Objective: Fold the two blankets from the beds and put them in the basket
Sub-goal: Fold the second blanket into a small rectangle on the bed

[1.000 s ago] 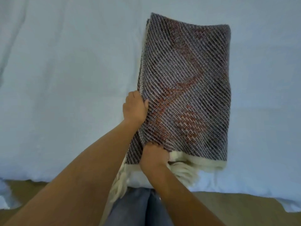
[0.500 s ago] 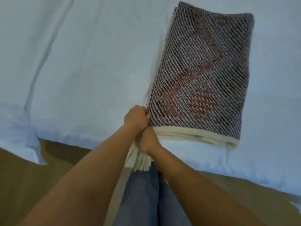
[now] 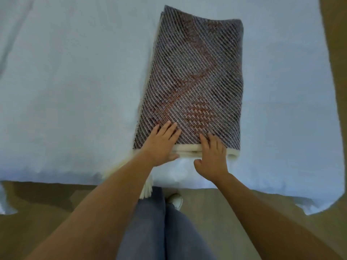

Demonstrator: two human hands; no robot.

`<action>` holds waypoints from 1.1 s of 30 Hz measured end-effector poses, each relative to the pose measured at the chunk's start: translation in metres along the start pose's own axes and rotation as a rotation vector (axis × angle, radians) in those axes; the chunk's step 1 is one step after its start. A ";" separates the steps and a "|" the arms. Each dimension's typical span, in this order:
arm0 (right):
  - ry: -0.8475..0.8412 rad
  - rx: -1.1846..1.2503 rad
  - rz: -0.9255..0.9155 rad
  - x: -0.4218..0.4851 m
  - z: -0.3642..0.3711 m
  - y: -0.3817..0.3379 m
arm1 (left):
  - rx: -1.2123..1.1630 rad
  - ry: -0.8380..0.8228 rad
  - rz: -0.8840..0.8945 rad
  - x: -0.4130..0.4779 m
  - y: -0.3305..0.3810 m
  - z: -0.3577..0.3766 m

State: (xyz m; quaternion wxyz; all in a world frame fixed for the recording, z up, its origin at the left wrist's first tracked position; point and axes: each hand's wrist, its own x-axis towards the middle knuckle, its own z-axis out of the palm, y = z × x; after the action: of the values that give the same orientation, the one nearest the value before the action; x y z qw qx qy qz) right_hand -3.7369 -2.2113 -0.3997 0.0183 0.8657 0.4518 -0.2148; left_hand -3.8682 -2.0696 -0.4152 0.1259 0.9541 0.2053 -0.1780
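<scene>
Fingers (image 3: 169, 130) of my left hand (image 3: 161, 145) lie straight and a little apart, flat on the near end of the blanket (image 3: 195, 81). Right next to them, the fingers (image 3: 210, 141) of my right hand (image 3: 213, 156) lie flat too, and the thumb pokes out toward the left hand. Neither hand grabs anything. Both just press down.

I think I press like this to squash the folded layers flat, so the pile keeps its shape when I pick it up. The blanket is folded into a long strip on the bed (image 3: 75, 91) and runs straight away from my fingertips. Its cream edge (image 3: 189, 148) sits under my palms, just behind the fingers. Some tassels (image 3: 147, 190) slip out by my left wrist and hang off the bed toward the floor (image 3: 37, 212), in front of my leg (image 3: 159, 222).

To the left of my left fingers there is lots of bare sheet. To the right of my right fingers there is some too, up to the bed's corner. The bed's near edge is just behind my wrists. So I judge there is room to fold the far end back toward my fingers. The hanging tassels could drag or catch when I lift.

I cannot see the basket or the other blanket.
</scene>
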 end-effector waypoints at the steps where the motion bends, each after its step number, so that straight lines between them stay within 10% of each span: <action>1: -0.050 -0.062 0.041 -0.004 0.005 0.013 | 0.007 -0.053 0.001 0.002 0.007 0.005; 17: 0.149 0.048 0.222 0.006 -0.016 0.098 | 0.069 -0.061 -0.074 0.008 0.030 0.010; 26: -0.021 -0.158 0.296 -0.002 0.003 0.096 | 0.147 -0.169 -0.172 0.008 0.047 0.027; 33: -0.014 -0.010 -0.225 0.012 -0.001 0.060 | 0.022 0.129 -0.107 0.026 0.046 0.012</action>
State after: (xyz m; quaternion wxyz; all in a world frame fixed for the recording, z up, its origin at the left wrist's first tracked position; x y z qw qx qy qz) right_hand -3.6828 -2.2373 -0.4130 0.0017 0.8079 0.5470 -0.2194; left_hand -3.8296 -2.1051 -0.4288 0.0921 0.9526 0.2615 -0.1250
